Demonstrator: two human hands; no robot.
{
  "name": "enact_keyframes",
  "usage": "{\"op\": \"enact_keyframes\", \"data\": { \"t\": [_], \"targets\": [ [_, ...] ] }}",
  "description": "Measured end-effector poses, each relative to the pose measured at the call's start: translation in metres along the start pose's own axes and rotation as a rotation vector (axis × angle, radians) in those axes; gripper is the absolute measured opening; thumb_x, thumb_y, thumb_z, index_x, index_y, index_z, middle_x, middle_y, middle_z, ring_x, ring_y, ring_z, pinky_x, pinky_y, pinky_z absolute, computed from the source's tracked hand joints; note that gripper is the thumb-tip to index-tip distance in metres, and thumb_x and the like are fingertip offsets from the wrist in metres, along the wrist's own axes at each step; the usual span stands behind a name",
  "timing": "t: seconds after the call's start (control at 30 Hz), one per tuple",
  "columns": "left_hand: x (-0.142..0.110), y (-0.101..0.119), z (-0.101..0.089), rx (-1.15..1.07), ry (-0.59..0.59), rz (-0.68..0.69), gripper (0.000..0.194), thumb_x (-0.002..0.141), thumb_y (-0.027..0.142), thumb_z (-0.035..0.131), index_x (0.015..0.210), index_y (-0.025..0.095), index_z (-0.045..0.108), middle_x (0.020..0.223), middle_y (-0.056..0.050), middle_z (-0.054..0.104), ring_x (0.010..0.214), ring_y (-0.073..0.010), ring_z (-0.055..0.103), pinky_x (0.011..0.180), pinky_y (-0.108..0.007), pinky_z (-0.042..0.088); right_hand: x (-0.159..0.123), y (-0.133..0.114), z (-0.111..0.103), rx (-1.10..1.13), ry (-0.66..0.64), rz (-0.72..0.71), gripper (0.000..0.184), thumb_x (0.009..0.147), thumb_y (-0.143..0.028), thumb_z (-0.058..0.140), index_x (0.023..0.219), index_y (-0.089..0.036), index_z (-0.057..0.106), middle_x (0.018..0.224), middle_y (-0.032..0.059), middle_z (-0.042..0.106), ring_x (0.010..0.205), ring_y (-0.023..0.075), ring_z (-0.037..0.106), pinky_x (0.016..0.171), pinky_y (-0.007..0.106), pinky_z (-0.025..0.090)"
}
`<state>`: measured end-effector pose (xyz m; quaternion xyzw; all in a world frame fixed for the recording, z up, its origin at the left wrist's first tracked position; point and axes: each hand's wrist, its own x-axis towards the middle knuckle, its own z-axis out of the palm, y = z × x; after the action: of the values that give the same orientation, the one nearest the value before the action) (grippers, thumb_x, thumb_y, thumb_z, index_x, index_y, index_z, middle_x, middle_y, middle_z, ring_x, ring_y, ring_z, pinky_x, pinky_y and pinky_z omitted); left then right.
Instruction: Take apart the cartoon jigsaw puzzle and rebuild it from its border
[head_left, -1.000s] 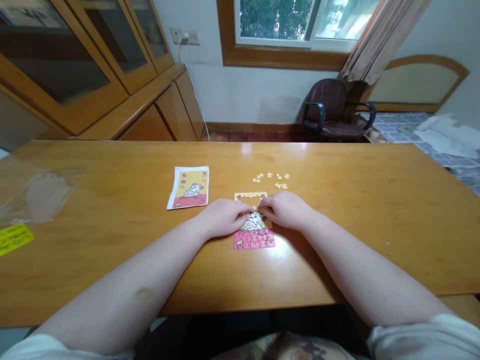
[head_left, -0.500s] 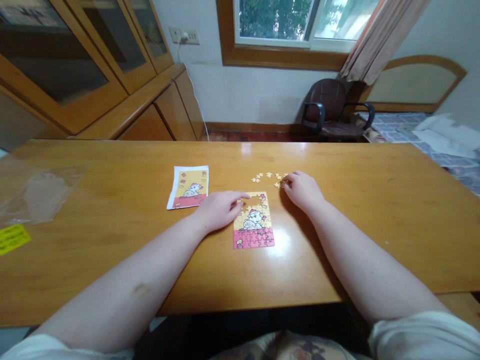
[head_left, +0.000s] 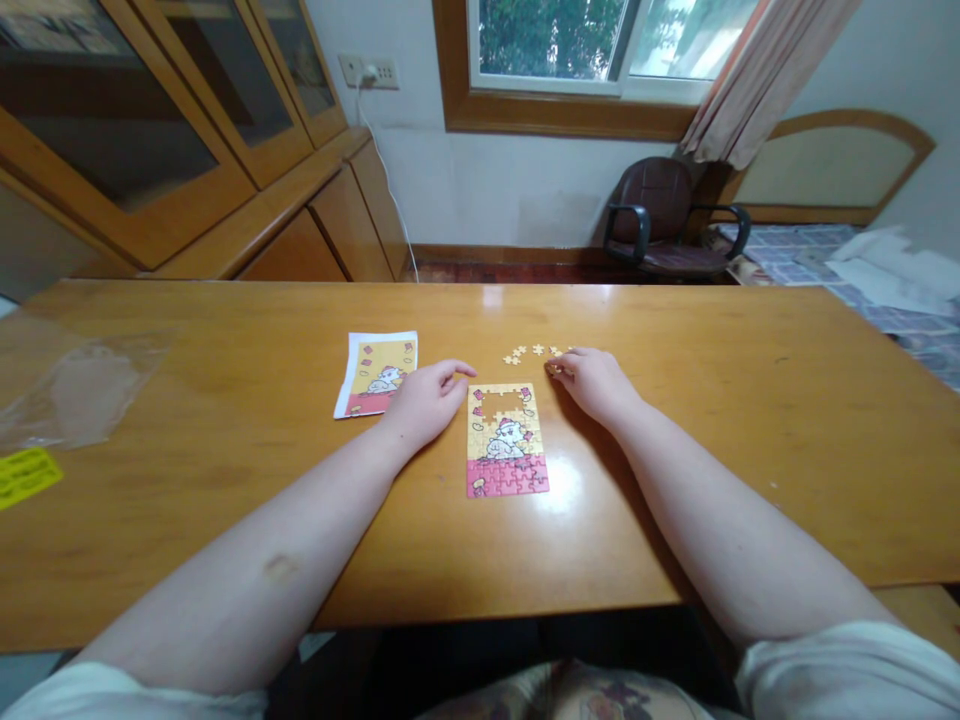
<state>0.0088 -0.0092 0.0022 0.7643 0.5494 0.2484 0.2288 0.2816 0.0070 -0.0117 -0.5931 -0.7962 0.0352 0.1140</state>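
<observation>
A small jigsaw puzzle (head_left: 507,450) with a pink bottom and yellow top lies on the wooden table (head_left: 675,470), a gap showing near its upper edge. My left hand (head_left: 425,400) rests just left of the puzzle's top corner, fingers loosely curled, holding nothing that I can see. My right hand (head_left: 589,381) lies at the puzzle's upper right, its fingertips pinched on a loose puzzle piece (head_left: 553,368). Several more loose pieces (head_left: 527,353) lie scattered just beyond. A printed reference picture (head_left: 377,373) of the same image lies left of my left hand.
A clear plastic bag (head_left: 79,385) and a yellow slip (head_left: 26,474) lie at the table's far left. Wooden cabinets with glass doors stand behind on the left. A dark office chair (head_left: 660,220) stands beyond the table under the window.
Both hands left the puzzle's middle. My right hand reached to the loose pieces and then drew slightly back left with a piece; my left hand slid off to the puzzle's upper left.
</observation>
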Motion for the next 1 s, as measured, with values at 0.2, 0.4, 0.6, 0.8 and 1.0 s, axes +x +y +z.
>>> {"op": "enact_keyframes", "data": {
  "t": [0.2,0.4,0.6,0.8,1.0],
  "targets": [
    [0.001,-0.002,0.001,-0.011,-0.010,-0.015,0.022,0.086,0.019,0.049,0.098,0.020,0.068,0.052,0.006,0.039,0.053,-0.0118,0.044,0.057,-0.026,0.032,-0.001,-0.004,0.002,0.037,0.005,-0.044,0.022,0.091,-0.024,0.055,0.097,-0.022,0.076,0.097,0.0080,0.072,0.088,0.0209,0.064,0.078,0.030,0.044],
    [0.000,-0.002,0.002,-0.019,-0.018,-0.012,0.022,0.085,0.019,0.049,0.097,0.019,0.068,0.052,0.006,0.039,0.053,-0.0116,0.043,0.056,-0.026,0.031,-0.001,-0.006,0.000,0.074,-0.012,-0.028,0.020,0.089,-0.028,0.059,0.097,-0.021,0.076,0.097,0.0080,0.071,0.089,0.0211,0.063,0.079,0.030,0.044],
    [0.000,-0.002,0.002,-0.027,-0.013,-0.010,0.022,0.085,0.020,0.049,0.097,0.020,0.068,0.053,0.006,0.040,0.054,-0.0120,0.044,0.057,-0.026,0.032,0.001,0.001,-0.001,0.000,0.100,0.126,0.033,0.094,-0.033,0.048,0.117,-0.021,0.069,0.123,0.0110,0.065,0.107,0.0307,0.053,0.088,0.043,0.039],
    [0.000,0.000,0.001,-0.024,-0.015,-0.019,0.022,0.085,0.019,0.050,0.096,0.020,0.068,0.053,0.006,0.040,0.053,-0.0121,0.044,0.057,-0.026,0.032,0.005,0.005,0.006,0.016,0.085,0.153,0.029,0.093,-0.030,0.048,0.104,-0.025,0.074,0.124,0.0061,0.066,0.109,0.0305,0.048,0.090,0.046,0.034],
    [0.000,0.002,-0.001,-0.022,-0.020,-0.027,0.021,0.085,0.020,0.050,0.096,0.020,0.069,0.053,0.005,0.042,0.055,-0.0126,0.045,0.058,-0.026,0.032,0.007,0.008,0.009,0.032,0.125,0.193,0.031,0.093,-0.031,0.047,0.112,-0.025,0.071,0.126,0.0077,0.065,0.112,0.0309,0.046,0.090,0.045,0.033]
  ]
}}
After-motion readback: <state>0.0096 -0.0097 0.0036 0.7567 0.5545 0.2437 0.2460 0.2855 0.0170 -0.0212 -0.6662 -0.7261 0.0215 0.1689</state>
